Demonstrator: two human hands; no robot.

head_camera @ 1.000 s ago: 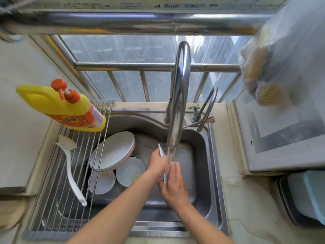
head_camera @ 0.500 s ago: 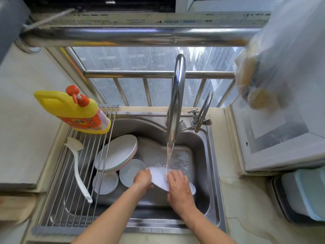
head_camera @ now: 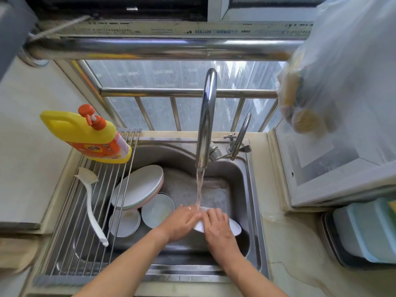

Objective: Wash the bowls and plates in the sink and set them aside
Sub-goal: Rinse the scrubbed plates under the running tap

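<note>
while the water [head_camera: 199, 189] runs from the tap [head_camera: 206, 116], i've got a small white plate [head_camera: 232, 226] held low over the sink [head_camera: 246, 181], right under the stream. it's plain white, tilted, mostly covered by my hands. left hand [head_camera: 182, 221] grips its left edge, fingers curled on it. right hand [head_camera: 216, 226] lies on top, fingers bent over the face. more dishes sit at the sink's left: a stack of bigger plates [head_camera: 139, 185] leaning up, two pale bowls [head_camera: 157, 210] below. yellow soap bottle [head_camera: 90, 136] and white brush [head_camera: 92, 202] rest on the wire rack [head_camera: 70, 243].
</note>
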